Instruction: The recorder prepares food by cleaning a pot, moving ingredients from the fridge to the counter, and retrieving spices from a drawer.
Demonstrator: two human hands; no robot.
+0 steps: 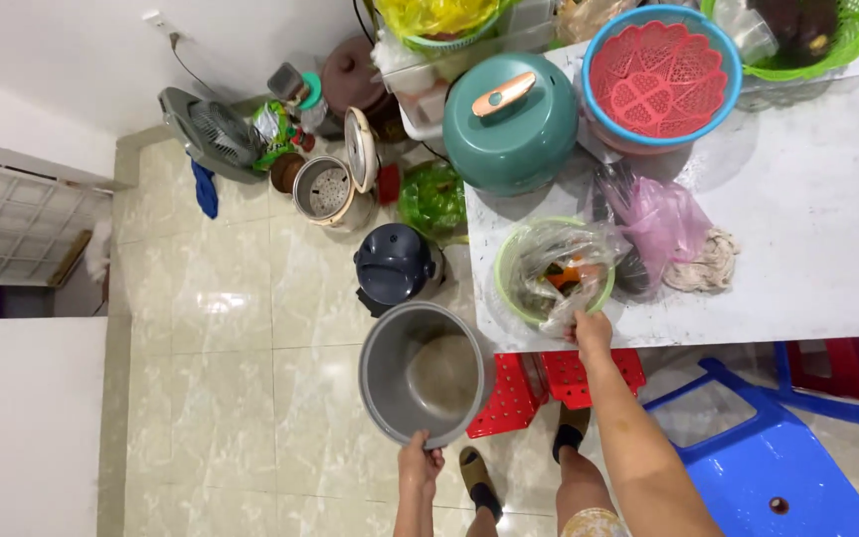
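Pot (425,373), grey metal and round, hangs in the air above the tiled floor (221,328), just left of the desk (807,229). My left hand (419,464) holds it at the near rim, the grip closed on the edge with fingers curled over it. The pot's open mouth faces up toward me, and it looks empty inside.

My right hand (592,333) reaches up to the near edge of the desk, well apart from the pot. Its grip is closed, pinching the clear plastic bag (559,268) that sits in a green bowl (505,288). The bag holds something orange and dark that I cannot make out.

Beside the bowl lie a pink bag (663,219) and a crumpled rag (703,264). Farther back on the desk stand a teal cooker (509,124) and a blue basin (599,50) with a red strainer (660,80) inside.

On the floor beyond the pot sits a dark cooker (395,264). Under the desk are a red stool (509,398) and, to the right, a blue stool (777,467).
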